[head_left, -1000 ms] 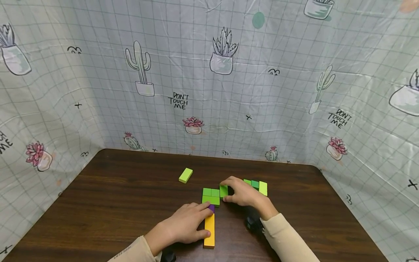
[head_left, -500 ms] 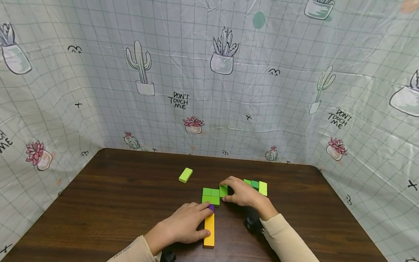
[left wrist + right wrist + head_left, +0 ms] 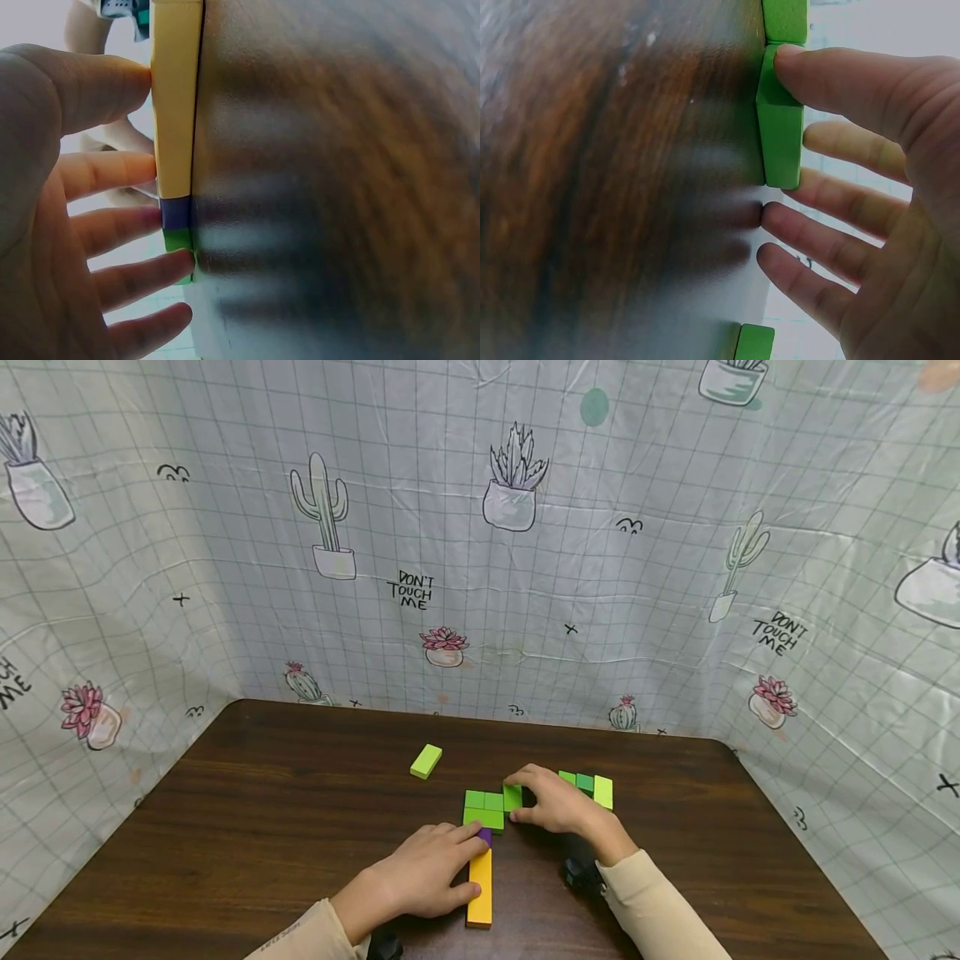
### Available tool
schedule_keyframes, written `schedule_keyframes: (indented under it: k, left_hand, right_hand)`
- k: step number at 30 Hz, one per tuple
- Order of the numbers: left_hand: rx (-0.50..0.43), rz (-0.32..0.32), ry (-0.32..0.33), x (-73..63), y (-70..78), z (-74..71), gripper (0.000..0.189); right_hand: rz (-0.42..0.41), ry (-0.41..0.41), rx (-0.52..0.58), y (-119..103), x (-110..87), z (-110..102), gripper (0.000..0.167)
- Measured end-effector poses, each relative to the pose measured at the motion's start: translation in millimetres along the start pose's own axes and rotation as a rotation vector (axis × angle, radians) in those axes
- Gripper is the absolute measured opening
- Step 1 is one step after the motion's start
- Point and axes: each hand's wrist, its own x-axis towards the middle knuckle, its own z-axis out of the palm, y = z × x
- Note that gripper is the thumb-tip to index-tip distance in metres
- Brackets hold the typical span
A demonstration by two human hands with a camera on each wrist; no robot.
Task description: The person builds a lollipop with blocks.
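My left hand (image 3: 420,872) lies with fairly straight fingers over a yellow block (image 3: 481,910) and a small purple block (image 3: 485,836). In the left wrist view its thumb and fingertips touch the yellow block (image 3: 174,112), the purple block (image 3: 175,213) and a green piece (image 3: 178,240). Beyond the purple block, several green blocks (image 3: 483,818) stand side by side. At their right edge my right hand (image 3: 558,802) pinches an upright-lying green block (image 3: 512,798) between thumb and fingers. In the right wrist view this green block (image 3: 782,142) touches a neighbouring green block (image 3: 786,21).
A loose light-green block (image 3: 426,762) lies farther back on the dark wooden table (image 3: 300,793). Right of my right hand sit a green block (image 3: 567,776), a dark green block (image 3: 584,782) and a yellow-green block (image 3: 603,792). A patterned curtain (image 3: 450,552) encloses the table's back and sides.
Almost nothing differs. The held green block has shifted very slightly toward the green group since a second ago; both hands stay in place.
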Motion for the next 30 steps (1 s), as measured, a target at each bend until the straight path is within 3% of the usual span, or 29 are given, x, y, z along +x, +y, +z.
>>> schedule_keyframes:
  k: [20,24,30]
  left_hand:
    - [0.002,0.013,0.031,1.4,-4.5,-6.4,0.049]
    - [-0.015,0.0,0.051,0.3,-11.1,-15.0,0.05]
    - [-0.057,-0.069,0.06,-3.1,-30.1,-24.6,0.051]
  right_hand:
    - [-0.009,0.005,-0.011,3,1.3,-1,0.048]
    - [-0.006,0.007,-0.015,3,1.1,0,0.048]
    - [-0.009,-0.003,-0.002,3,0.2,1,0.048]
